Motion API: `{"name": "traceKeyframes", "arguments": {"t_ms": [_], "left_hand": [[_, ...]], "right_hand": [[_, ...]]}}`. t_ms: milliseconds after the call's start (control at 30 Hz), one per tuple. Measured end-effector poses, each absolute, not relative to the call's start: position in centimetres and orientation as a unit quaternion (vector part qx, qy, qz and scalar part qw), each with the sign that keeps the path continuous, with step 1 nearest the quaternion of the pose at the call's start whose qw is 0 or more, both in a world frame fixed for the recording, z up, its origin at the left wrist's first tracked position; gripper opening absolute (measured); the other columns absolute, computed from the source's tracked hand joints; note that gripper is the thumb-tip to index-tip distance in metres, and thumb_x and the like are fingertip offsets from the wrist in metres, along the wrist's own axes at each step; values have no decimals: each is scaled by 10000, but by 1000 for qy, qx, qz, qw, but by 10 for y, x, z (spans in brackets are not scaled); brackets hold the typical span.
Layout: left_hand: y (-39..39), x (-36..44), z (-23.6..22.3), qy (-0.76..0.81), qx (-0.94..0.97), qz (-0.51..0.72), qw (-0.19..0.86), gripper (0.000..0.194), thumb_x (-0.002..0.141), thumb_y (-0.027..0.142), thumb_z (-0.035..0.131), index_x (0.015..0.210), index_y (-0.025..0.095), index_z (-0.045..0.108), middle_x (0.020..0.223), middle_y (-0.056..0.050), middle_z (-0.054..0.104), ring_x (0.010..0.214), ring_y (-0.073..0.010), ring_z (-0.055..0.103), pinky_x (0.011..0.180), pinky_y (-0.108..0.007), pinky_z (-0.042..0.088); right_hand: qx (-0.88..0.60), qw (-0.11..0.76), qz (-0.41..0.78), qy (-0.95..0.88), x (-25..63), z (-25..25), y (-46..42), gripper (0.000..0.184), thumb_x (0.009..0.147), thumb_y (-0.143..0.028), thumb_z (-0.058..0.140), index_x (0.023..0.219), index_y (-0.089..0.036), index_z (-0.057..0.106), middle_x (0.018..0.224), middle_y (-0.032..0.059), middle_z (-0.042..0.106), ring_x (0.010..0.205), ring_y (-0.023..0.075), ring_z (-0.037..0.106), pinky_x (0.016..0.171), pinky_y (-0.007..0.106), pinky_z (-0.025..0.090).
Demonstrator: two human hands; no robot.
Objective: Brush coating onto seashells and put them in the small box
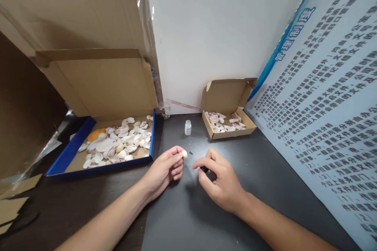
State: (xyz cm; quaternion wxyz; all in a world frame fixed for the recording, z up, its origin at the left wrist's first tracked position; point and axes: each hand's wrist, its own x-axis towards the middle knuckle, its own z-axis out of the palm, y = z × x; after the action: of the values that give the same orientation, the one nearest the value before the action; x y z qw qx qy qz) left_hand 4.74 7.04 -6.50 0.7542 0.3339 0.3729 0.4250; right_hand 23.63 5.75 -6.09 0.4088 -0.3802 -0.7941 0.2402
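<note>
My left hand (165,170) is closed, pinching a small white seashell (184,153) between thumb and fingertips above the dark mat. To its right, my right hand (219,178) is curled around a small black object (204,169), mostly hidden by the fingers, so its kind does not show. The index finger points toward the shell, with a gap between them. Just beyond the hands stands a small clear glass bottle (187,128) with a white label and no cap on its neck. A tiny dark mark or scrap (191,152) shows between the hands.
On the left, an open blue-sided cardboard box (151,141) holds many shells and an orange piece (96,134). A smaller open cardboard box (232,134) with shells sits at the back right. A printed poster (324,105) leans along the right side; a white panel (224,27) stands behind.
</note>
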Motion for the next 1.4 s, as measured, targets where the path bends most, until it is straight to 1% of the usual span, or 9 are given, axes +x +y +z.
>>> {"name": "traceKeyframes", "arguments": {"t_ms": [167, 300, 467, 700, 867, 1000, 1167, 1300, 1400], "left_hand": [[72, 46, -65, 371, 303, 446, 756, 168, 889, 258, 629, 832, 158, 508, 566, 94, 262, 491, -54, 194, 452, -163, 245], [72, 46, -65, 368, 303, 448, 756, 177, 894, 253, 625, 808, 163, 500, 564, 93, 255, 489, -55, 192, 452, -162, 250], [71, 47, -63, 372, 304, 451, 752, 195, 883, 262, 641, 795, 167, 496, 562, 94, 257, 485, -54, 193, 453, -160, 249], [71, 48, -63, 381, 312, 466, 735, 226, 879, 288, 645, 783, 178, 472, 550, 98, 251, 486, -58, 180, 453, -162, 231], [71, 47, -64, 381, 325, 458, 734, 210, 894, 286, 624, 795, 178, 473, 550, 98, 251, 491, -60, 177, 459, -166, 227], [71, 48, -63, 384, 331, 454, 733, 199, 900, 284, 614, 806, 179, 473, 553, 101, 246, 494, -62, 174, 464, -170, 222], [70, 48, -63, 389, 332, 451, 731, 229, 880, 309, 641, 796, 183, 469, 543, 104, 246, 488, -61, 176, 461, -172, 213], [69, 49, -61, 395, 330, 450, 730, 256, 851, 330, 676, 787, 186, 475, 544, 105, 252, 480, -57, 181, 458, -174, 222], [69, 49, -59, 397, 328, 451, 729, 273, 839, 334, 688, 776, 188, 466, 542, 106, 253, 478, -56, 182, 456, -174, 216]], "right_hand": [[-385, 372, 249, -807, 236, -64, 57, 198, 852, -152, 532, 947, -185, 702, 758, 12, 483, 628, 119, 493, 589, 249, 406], [-376, 381, 253, -806, 236, -63, 57, 207, 864, -163, 533, 982, -187, 702, 768, 14, 493, 642, 119, 504, 595, 241, 415], [-403, 364, 264, -797, 236, -63, 59, 194, 858, -154, 542, 953, -198, 706, 745, 2, 503, 612, 110, 500, 584, 237, 405], [-385, 364, 272, -803, 236, -62, 58, 192, 860, -160, 548, 963, -197, 706, 746, 4, 507, 609, 111, 494, 579, 236, 406], [-358, 383, 279, -804, 236, -61, 57, 191, 862, -174, 545, 969, -183, 703, 741, 7, 501, 611, 113, 488, 574, 232, 412], [-400, 356, 280, -797, 236, -61, 58, 188, 861, -166, 540, 942, -190, 707, 735, 2, 507, 592, 107, 487, 568, 235, 401], [-355, 377, 281, -808, 237, -60, 58, 196, 866, -180, 537, 972, -180, 702, 747, 10, 511, 610, 110, 492, 577, 229, 412], [-406, 333, 276, -805, 236, -60, 59, 191, 865, -171, 535, 949, -203, 704, 747, 2, 521, 587, 106, 493, 574, 238, 401], [-400, 349, 275, -802, 237, -59, 59, 191, 860, -162, 537, 948, -202, 701, 743, 0, 511, 584, 106, 487, 568, 234, 403]]}}
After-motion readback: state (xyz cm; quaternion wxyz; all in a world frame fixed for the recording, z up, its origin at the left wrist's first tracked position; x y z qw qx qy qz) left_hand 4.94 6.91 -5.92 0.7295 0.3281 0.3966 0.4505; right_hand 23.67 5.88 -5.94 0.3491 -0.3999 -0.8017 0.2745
